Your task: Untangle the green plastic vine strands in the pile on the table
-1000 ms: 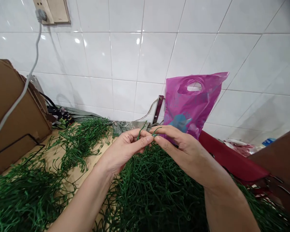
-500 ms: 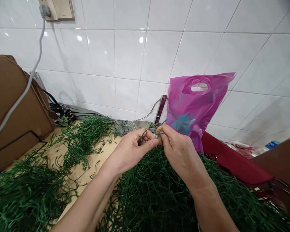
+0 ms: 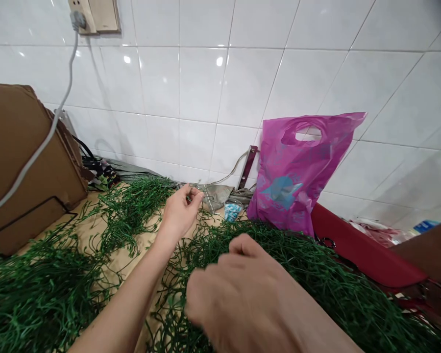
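Observation:
My left hand [image 3: 182,208] is raised above the tabletop, thumb and forefinger pinched together; whatever is between them is too small to make out. My right hand [image 3: 235,294], blurred by motion, is lower and nearer to me, over a large heap of thin green plastic-looking stems [image 3: 279,250]. Its fingers curl downward and their tips are hidden. Behind the heap, between my left hand and the purple bag, is a small blue-and-white cup-like thing [image 3: 232,211]. Left of my left hand lies a smaller bunch of green stems [image 3: 135,201].
Another pile of stems [image 3: 40,294] covers the near left. A cardboard box [image 3: 25,157] stands at the far left, crossed by a grey cable [image 3: 61,108]. The purple plastic bag [image 3: 297,171] leans against the tiled wall [image 3: 198,88]. A red item [image 3: 363,250] lies right.
My hands, earlier together at a green stem, have separated. The left moved left; the right came down toward me. The small blue-and-white thing has come into clear view.

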`<state>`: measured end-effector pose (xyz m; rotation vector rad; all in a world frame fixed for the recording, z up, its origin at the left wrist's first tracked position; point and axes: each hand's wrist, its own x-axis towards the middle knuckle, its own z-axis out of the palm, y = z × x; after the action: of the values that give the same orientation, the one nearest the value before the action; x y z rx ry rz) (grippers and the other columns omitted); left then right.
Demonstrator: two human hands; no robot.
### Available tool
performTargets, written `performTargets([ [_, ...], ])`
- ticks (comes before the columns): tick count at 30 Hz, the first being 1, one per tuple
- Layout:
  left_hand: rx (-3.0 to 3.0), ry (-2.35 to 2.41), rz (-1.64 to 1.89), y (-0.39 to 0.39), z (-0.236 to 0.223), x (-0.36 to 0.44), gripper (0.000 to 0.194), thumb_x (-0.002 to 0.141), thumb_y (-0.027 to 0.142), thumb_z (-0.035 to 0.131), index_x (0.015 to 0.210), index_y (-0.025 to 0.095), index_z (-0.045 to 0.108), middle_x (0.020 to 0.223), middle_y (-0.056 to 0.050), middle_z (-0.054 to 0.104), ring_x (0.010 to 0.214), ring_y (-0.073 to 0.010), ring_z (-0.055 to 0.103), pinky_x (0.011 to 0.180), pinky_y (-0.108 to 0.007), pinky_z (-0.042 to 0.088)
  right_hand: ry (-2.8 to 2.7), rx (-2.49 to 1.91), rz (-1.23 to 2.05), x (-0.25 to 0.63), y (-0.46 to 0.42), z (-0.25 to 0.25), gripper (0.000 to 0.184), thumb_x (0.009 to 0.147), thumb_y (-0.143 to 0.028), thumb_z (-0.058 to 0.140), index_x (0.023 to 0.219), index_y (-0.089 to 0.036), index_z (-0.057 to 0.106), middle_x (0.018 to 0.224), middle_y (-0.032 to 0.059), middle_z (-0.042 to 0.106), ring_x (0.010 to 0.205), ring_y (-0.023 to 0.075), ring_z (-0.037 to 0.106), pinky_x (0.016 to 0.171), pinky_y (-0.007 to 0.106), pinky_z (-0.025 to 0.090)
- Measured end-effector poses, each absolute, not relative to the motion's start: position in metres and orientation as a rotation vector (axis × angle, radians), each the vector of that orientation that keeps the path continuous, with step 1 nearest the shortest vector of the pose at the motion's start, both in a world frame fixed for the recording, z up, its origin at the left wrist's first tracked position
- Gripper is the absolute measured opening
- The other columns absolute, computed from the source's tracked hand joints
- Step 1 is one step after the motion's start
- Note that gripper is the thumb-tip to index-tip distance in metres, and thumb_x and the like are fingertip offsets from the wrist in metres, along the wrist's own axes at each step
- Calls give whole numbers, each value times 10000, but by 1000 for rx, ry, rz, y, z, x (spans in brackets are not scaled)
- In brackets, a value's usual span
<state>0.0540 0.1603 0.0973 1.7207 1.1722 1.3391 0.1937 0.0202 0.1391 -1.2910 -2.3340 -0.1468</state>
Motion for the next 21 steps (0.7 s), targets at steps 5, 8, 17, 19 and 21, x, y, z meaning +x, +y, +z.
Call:
performTargets([
  [5,1449,838,1188,165,107,45,275,765,398,758,766,148,644,665,34,551,526,-70,408,533,-208,331,-2281,-1390,-209,234,9,141,170,952,-375,568,873,-295,695,735,23,722,660,224,645,707,391,523],
  [8,1388,715,1058,153,116,49,337,705,436,818,758,142,661,680,32,587,484,-45,351,498,-210,287,-2072,-1464,-443,254,18,145,309,891,-501,656,1129,-305,687,1078,89,751,969,331,684,894,507,521],
  [17,1470,605,997,135,121,58,323,777,445,787,738,153,654,607,64,467,543,-69,324,528,-233,244,-1852,-1430,-205,200,59,129,414,986,-188,488,1400,-177,488,1098,110,722,1056,273,673,919,456,528],
  [19,1486,618,1007,136,121,58,338,780,461,785,747,153,650,589,73,435,537,-69,323,521,-230,243,-1793,-1473,-73,201,62,128,419,981,-186,483,1399,-163,475,927,63,723,857,228,694,774,374,545],
  [21,1490,618,1010,137,121,59,339,791,465,774,759,150,652,585,73,447,532,-67,341,516,-222,262,-1778,-1487,-24,205,64,129,418,976,-166,467,1393,-150,468,849,39,723,775,209,694,698,333,525],
])
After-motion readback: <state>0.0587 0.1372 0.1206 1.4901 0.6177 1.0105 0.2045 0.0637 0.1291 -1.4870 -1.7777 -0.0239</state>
